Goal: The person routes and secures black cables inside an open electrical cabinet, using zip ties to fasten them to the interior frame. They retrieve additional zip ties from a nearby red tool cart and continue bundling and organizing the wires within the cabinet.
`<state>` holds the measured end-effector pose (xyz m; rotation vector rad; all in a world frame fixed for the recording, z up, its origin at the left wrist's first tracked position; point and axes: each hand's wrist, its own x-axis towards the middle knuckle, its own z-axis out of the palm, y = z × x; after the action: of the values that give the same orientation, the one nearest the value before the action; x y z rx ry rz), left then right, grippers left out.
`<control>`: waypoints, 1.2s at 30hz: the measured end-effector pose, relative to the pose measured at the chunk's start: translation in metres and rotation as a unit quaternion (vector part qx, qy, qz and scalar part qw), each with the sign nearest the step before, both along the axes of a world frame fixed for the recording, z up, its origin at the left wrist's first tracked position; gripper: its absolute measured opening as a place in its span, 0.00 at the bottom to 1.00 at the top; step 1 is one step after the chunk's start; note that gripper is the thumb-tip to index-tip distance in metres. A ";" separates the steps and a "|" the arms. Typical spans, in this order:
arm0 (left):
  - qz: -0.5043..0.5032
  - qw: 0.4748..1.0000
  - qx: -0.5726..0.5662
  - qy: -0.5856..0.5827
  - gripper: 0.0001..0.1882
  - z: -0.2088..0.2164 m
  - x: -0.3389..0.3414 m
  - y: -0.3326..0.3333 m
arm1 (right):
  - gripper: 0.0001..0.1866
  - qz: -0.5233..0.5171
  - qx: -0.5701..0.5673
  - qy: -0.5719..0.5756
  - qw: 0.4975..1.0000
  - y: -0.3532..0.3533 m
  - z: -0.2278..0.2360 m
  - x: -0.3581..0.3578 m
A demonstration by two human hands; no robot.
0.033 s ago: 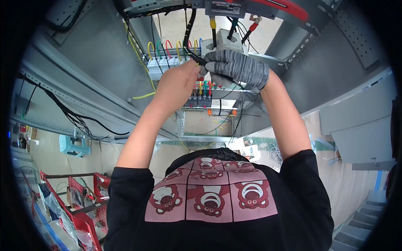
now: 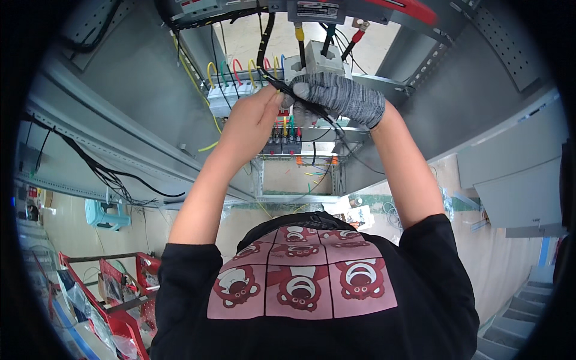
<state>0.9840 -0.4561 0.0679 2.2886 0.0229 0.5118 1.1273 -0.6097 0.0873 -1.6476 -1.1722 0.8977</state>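
Inside a grey metal cabinet, both hands meet at a black wire bundle [image 2: 264, 47] that comes down from above. My bare left hand [image 2: 257, 115] pinches the bundle between thumb and fingers. Beside it, my right hand [image 2: 341, 99], in a grey striped knit glove, is closed around the same bundle; its thumb and index finger show best. Loose black wire ends [image 2: 329, 117] trail out below the glove. Behind the left hand is a row of white breakers [image 2: 223, 99] with yellow, green and red wires looping from their tops. Part of the lower terminals is hidden by the hands.
A grey device [image 2: 318, 11] with yellow, green and red cable ends stands above. Another loose black wire bundle [image 2: 99, 159] hangs at the left. On the floor are a light blue stool [image 2: 107, 214] and a red-framed cart [image 2: 114, 315]. Grey panels [image 2: 519, 186] stand at right.
My gloved fingers have shifted on the bundle, and more of its loose black ends show below the glove. The yellow wire end at the left has moved slightly right and down.
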 end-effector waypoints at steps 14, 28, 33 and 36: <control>-0.085 0.962 -0.237 0.105 0.15 -0.027 0.011 0.026 | 0.26 -0.058 -0.014 0.199 0.978 -0.086 -0.114 -0.029; -0.096 0.960 -0.255 0.067 0.16 -0.059 0.025 0.024 | 0.11 -0.226 -0.068 0.191 0.953 -0.154 -0.192 -0.091; -0.062 0.956 -0.285 0.037 0.14 -0.070 0.030 0.017 | 0.16 -0.237 0.008 0.247 0.940 -0.168 -0.203 -0.096; 0.018 0.955 -0.296 -0.023 0.10 -0.077 0.027 0.000 | 0.17 -0.232 0.010 0.305 0.924 -0.178 -0.205 -0.103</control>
<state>1.0108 -0.4559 -0.0093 1.6915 0.1726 0.4971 1.0239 -0.7880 -0.1181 -1.3856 -0.3404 0.9766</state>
